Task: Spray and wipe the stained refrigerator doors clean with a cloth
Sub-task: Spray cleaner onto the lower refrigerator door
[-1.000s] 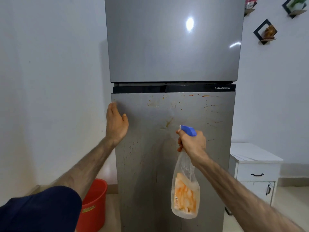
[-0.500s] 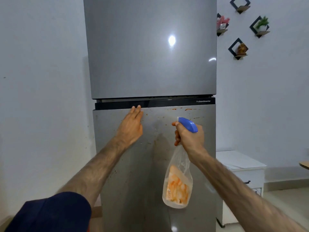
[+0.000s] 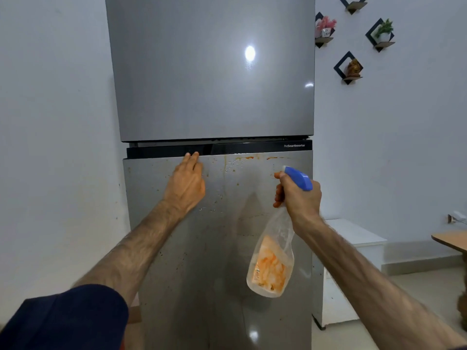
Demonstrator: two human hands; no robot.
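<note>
A grey two-door refrigerator fills the middle of the view. Its upper door (image 3: 209, 72) looks clean and glossy. The lower door (image 3: 217, 286) carries orange-brown splashes and drips, thickest along its top edge (image 3: 249, 157). My left hand (image 3: 185, 185) lies flat against the lower door near its top, fingertips touching the black strip between the doors, with nothing in it. My right hand (image 3: 300, 200) grips the neck of a clear spray bottle (image 3: 271, 269) with a blue trigger head and an orange label, held in front of the door's upper right. No cloth is visible.
A white cabinet (image 3: 353, 238) stands right beside the refrigerator. A wooden table corner (image 3: 452, 239) juts in at the far right. Small diamond wall shelves (image 3: 350, 68) with ornaments hang above. A plain white wall runs along the left.
My left hand slid from the lower door's left edge up to its top middle. The spray bottle rose toward the door's upper right, and the view tilted up off the red bucket.
</note>
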